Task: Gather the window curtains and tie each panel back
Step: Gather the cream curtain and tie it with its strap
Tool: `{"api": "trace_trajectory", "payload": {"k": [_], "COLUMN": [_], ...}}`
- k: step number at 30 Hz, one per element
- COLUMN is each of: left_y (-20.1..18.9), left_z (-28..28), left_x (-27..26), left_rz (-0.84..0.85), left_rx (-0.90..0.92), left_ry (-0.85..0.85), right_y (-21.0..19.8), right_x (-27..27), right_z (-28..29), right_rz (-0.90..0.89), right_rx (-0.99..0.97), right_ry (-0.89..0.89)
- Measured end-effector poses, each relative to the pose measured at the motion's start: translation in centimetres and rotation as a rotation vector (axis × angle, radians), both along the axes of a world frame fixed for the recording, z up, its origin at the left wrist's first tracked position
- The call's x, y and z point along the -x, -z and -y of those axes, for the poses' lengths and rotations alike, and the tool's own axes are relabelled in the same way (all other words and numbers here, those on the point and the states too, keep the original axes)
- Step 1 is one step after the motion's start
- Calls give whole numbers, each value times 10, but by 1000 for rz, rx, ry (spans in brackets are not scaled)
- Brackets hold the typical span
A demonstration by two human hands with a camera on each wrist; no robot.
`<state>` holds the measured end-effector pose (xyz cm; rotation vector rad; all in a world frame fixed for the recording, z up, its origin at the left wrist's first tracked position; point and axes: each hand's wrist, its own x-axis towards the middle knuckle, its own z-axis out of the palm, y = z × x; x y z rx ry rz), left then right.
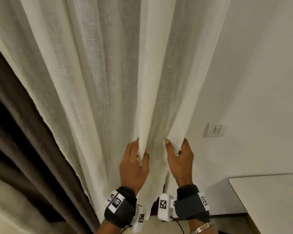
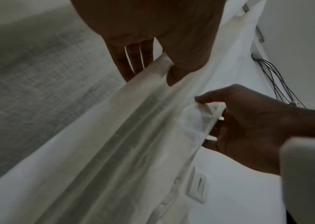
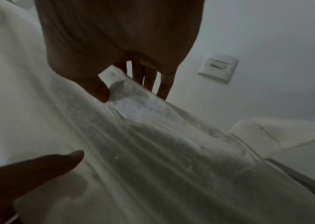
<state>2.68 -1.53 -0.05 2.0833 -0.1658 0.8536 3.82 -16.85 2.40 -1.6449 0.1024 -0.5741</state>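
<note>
A sheer white curtain (image 1: 108, 81) hangs in long folds across the middle of the head view. My left hand (image 1: 134, 159) pinches one fold between thumb and fingers at about waist height. My right hand (image 1: 179, 154) pinches the curtain's right edge fold just beside it. In the left wrist view the left hand (image 2: 153, 60) holds the white curtain (image 2: 114, 144) and the right hand (image 2: 248, 125) grips its edge. The right wrist view shows the right hand (image 3: 118, 75) with thumb and fingers on either side of the curtain (image 3: 153, 151). No tie-back is visible.
A dark brown curtain (image 1: 15, 132) hangs at the left, behind the sheer one. A white wall with a light switch (image 1: 214, 130) stands to the right. A pale table corner (image 1: 269, 200) juts in at the lower right. Dark cables (image 2: 275, 84) run along the wall.
</note>
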Motion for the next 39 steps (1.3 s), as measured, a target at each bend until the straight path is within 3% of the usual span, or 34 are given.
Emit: {"api": "trace_trajectory", "payload": {"k": [7,12,14,18,21,26,29,33,39], "left_y": [2,4,1,-16,-24,-25,-28,-21,-9], "left_z": [13,15,1,-34,-50,-64,-56,-23,4], "left_x": [2,10,9,-4,-22,-53,-46,-18,-2], "left_rz": [109,116,177,242,210,13,62,206,134], "left_rx": [-135,-168,-109,95,120,186,125,-85,-248], "left_ry": [71,164,24,-416,-486,-446,-382,-98,186], "right_y": [-15,-11,-9,-13,-14,-15,-14,-21,-29], "right_x": [0,-8,-9,-7,-8,-9,-8,-2,-1], "right_z": [-11,-17,-11,-4,-10,-22,-24,-32,-40], "right_rz": [71,-11,-22,-20,-37,-34,-46,-61,-12], "right_rx": [-64,49,-17,1,11,17,37,-48,37], "right_ry": [-384,-260,-177,-101,-100,-137,-156,-281,-363]}}
